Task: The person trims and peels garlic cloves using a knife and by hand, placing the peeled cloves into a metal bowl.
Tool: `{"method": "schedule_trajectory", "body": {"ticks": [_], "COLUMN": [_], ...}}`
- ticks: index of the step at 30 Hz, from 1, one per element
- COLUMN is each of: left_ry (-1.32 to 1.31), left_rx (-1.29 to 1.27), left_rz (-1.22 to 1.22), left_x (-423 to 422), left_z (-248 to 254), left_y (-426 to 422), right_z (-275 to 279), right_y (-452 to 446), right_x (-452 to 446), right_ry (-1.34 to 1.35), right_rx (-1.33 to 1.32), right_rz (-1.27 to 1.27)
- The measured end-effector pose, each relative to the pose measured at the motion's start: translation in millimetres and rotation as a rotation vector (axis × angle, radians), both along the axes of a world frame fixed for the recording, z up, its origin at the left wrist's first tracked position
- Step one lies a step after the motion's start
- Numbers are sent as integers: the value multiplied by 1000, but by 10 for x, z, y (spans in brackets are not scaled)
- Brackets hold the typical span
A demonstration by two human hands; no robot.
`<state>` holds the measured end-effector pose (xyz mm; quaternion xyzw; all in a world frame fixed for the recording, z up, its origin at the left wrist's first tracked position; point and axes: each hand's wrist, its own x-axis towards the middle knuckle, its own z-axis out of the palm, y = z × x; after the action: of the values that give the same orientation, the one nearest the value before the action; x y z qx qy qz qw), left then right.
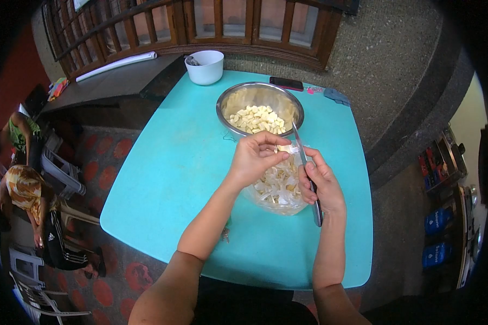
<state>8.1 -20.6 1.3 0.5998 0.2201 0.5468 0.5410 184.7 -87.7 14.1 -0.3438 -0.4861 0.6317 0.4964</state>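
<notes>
My left hand (pixel 257 157) pinches a small pale garlic clove (pixel 283 149) between thumb and fingers, above the near rim of a steel bowl. Wrapped round the dark handle of a knife (pixel 300 142) is my right hand (pixel 321 181), with the blade pointing up and away beside the clove. The steel bowl (pixel 226 115) holds many peeled cloves (pixel 257 118). Below my hands, a clear plastic bag (pixel 279 192) contains whitish peels and pieces; my hands partly hide it.
A white bowl (pixel 205 68) with something dark inside stands at the turquoise table's (pixel 162 162) back left corner. A phone (pixel 286 83) and a grey-blue cloth (pixel 336 96) lie along the back edge. Two people (pixel 30 189) sit at the far left near plastic chairs.
</notes>
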Motion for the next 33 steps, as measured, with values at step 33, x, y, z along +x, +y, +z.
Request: {"method": "schedule_trajectory", "body": {"ticks": [33], "left_ry": [15], "left_rx": [-182], "left_rz": [-306], "left_x": [69], "left_z": [-107], "left_y": [5], "right_z": [-164], "right_y": [125], "right_x": [-43], "right_ry": [231], "right_rx": [-144], "right_rz": [-129]}}
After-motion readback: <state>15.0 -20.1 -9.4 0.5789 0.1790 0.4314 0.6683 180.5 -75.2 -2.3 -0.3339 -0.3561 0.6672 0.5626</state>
